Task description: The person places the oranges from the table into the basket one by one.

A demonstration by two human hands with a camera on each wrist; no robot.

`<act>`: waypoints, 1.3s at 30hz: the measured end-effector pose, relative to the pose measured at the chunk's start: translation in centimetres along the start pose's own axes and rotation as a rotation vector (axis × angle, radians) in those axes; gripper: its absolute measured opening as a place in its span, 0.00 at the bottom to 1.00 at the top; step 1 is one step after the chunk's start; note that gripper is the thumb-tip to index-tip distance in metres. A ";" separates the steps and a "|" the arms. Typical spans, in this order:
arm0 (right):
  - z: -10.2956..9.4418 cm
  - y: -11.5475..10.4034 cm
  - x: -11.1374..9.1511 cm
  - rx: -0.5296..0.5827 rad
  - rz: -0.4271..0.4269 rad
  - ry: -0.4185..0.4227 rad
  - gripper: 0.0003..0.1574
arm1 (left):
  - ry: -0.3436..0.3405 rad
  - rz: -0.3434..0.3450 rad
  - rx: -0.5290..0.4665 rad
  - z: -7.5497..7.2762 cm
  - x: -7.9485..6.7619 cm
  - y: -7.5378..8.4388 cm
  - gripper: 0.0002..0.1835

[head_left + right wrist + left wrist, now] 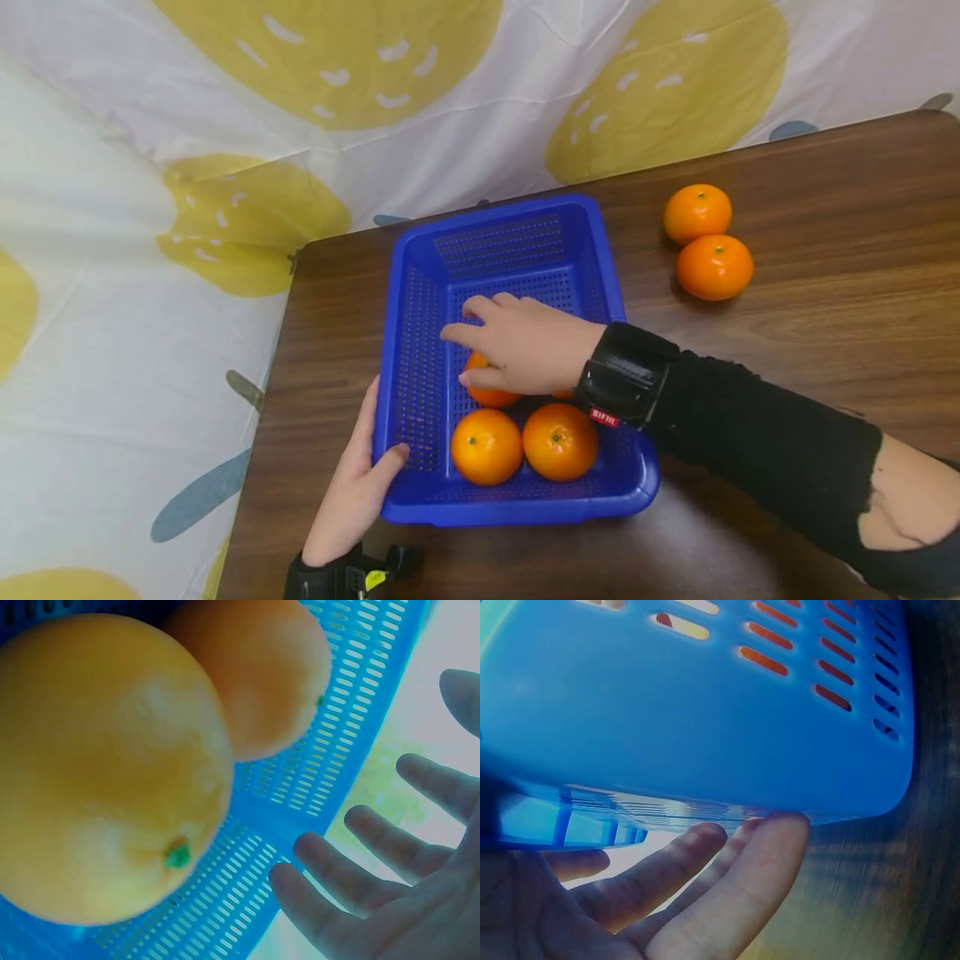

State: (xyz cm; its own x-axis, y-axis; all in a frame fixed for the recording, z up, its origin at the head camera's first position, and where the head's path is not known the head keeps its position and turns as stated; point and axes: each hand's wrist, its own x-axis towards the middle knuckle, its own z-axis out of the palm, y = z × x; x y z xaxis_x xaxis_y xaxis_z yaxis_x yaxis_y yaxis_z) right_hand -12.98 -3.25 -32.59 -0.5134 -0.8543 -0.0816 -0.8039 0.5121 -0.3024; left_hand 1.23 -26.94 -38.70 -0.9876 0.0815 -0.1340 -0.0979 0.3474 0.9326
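Note:
A blue plastic basket [517,510] with perforated walls stands on the table. In its near end lie two oranges side by side, a left orange [487,447] and a right orange [560,442]. Behind them another orange [480,392] is partly covered by my right hand [525,343], and a sliver of one more shows by the wrist. That hand hovers over the basket, fingers spread, holding nothing in the right wrist view. My left hand [360,483] grips the basket's left side, thumb over the rim and fingers against the outer wall [667,727].
On the brown wooden table [825,275], right of the basket, two more oranges touch each other, a far one [697,214] and a nearer one [715,267]. A white cloth [450,158] with yellow fruit prints hangs behind and left of the table.

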 end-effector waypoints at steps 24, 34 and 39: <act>-2.5 1.3 -3.0 0.036 0.047 0.055 0.38 | 0.014 0.008 0.051 0.0 0.1 -0.2 0.42; -2.4 3.0 -4.6 0.046 0.057 0.127 0.38 | 0.020 -0.001 0.059 0.0 0.1 -0.2 0.42; -2.1 4.1 -5.7 0.063 0.070 0.163 0.37 | 0.023 -0.007 0.068 0.0 0.0 -0.3 0.42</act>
State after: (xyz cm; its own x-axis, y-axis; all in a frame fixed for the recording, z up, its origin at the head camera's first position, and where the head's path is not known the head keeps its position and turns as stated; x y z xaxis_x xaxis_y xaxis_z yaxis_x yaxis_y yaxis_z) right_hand -13.99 3.85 -31.32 -0.6136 -0.7881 0.0484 -0.7466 0.5591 -0.3606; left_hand 1.28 -27.02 -38.97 -0.9896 0.0570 -0.1321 -0.0974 0.4106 0.9066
